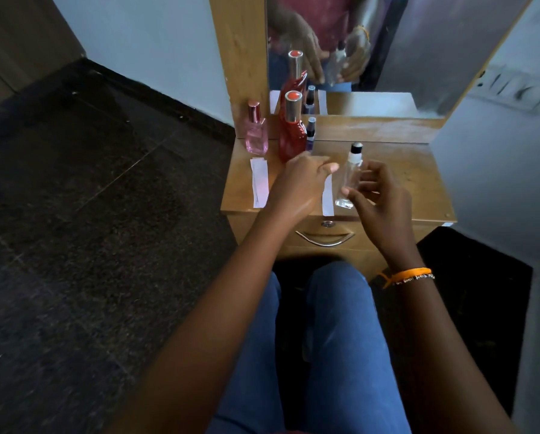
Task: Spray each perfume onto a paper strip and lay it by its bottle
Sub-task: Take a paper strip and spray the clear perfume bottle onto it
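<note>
A clear glass bottle (pixel 350 177) with a white and black spray top is held tilted above the wooden dresser top (pixel 403 177) by my right hand (pixel 378 198). My left hand (pixel 300 183) hovers just left of it with fingers loosely curled, and nothing shows in it. A pink bottle (pixel 256 130), a tall red bottle (pixel 292 126) with a silver cap and a small purple bottle (pixel 310 133) stand at the back left. One paper strip (pixel 259 183) lies in front of the pink bottle. Another strip (pixel 328 195) lies beside the clear bottle, partly hidden by my left hand.
A mirror (pixel 387 42) rises behind the dresser and reflects the bottles and hands. A drawer with a metal handle (pixel 325 239) faces my knees. Dark tiled floor lies to the left and a wall with a switch plate (pixel 513 86) to the right.
</note>
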`<state>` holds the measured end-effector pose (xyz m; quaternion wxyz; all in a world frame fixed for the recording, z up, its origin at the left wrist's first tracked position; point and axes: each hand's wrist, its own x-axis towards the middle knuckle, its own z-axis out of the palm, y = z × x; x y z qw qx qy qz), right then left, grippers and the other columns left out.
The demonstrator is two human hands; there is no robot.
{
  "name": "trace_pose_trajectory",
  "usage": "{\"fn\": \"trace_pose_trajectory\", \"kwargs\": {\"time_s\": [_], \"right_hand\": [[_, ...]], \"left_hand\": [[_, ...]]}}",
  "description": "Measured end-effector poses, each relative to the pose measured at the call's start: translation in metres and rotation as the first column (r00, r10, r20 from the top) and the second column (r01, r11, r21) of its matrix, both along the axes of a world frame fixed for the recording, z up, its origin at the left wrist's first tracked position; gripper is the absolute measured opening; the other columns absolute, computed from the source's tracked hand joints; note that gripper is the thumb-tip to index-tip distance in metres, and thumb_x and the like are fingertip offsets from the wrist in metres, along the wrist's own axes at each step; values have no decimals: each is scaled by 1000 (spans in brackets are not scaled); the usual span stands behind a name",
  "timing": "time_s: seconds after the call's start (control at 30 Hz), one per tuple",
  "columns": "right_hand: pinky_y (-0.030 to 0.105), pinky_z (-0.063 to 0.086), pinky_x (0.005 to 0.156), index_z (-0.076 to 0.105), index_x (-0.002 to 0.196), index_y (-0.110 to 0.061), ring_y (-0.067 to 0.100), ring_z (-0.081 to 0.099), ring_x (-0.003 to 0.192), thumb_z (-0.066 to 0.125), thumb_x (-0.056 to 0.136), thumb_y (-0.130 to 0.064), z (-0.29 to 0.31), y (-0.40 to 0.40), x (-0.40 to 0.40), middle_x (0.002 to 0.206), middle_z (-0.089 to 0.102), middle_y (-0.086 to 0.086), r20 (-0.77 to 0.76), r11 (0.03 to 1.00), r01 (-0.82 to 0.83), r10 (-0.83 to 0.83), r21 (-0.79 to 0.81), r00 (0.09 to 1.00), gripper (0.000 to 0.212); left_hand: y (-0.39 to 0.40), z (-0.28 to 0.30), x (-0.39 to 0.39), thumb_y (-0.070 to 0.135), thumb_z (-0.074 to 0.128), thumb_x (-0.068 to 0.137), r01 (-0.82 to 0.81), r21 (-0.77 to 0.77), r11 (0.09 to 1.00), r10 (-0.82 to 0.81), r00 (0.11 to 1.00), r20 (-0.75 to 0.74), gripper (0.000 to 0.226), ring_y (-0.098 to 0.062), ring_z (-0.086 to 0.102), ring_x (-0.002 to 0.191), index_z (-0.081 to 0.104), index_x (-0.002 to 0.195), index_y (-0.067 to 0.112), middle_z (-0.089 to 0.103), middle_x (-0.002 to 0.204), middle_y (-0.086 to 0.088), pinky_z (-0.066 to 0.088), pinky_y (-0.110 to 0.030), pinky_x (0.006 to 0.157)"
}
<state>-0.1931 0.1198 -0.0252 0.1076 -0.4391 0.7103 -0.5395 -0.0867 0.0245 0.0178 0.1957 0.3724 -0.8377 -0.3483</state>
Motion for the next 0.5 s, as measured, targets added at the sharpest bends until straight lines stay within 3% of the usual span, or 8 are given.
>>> {"fn": "trace_pose_trajectory", "kwargs": {"time_s": [0.1, 0.2, 0.3, 0.5], "right_hand": [[11, 49, 71, 54, 110, -8, -6, 59, 76, 73, 78, -7, -6, 7, -6, 91, 60, -8, 27, 999, 37, -37, -12, 999, 38], [11, 50, 71, 53, 110, -10, -2, 59, 80, 73, 78, -6, -11, 11, -8, 91, 60, -11, 51, 999, 38, -37, -15, 998, 38], [17, 51, 75, 53, 109, -15, 1, 60, 82, 73, 77, -8, -15, 13, -9, 92, 59, -17, 52, 1000, 15, -15, -3, 999, 38], [19, 52, 77, 52, 106, -20, -5, 60, 80, 74, 76, -7, -19, 10, -9, 92, 60, -18, 86, 1000, -3, 5, -22, 996, 39]], "left_hand": [[-2, -10, -16, 7, 49, 92, -58, -274, 960, 118, 971, 206, 37, -32, 51, 119, 51, 130, 9, 50, 133, -12, 44, -41, 93], [-5, -19, -31, 12, 48, 93, 20, -468, 883, 191, 896, 400, 34, -31, 46, 117, 51, 127, 11, 45, 134, -14, 38, -40, 95], [-4, -28, -40, 23, 43, 96, 41, -492, 870, 220, 861, 460, 32, -29, 40, 117, 51, 126, 14, 41, 133, -12, 33, -38, 95], [2, -37, -39, 18, 47, 93, 19, -446, 895, 192, 886, 423, 29, -31, 37, 118, 56, 120, 14, 38, 136, -13, 32, -39, 96]]}}
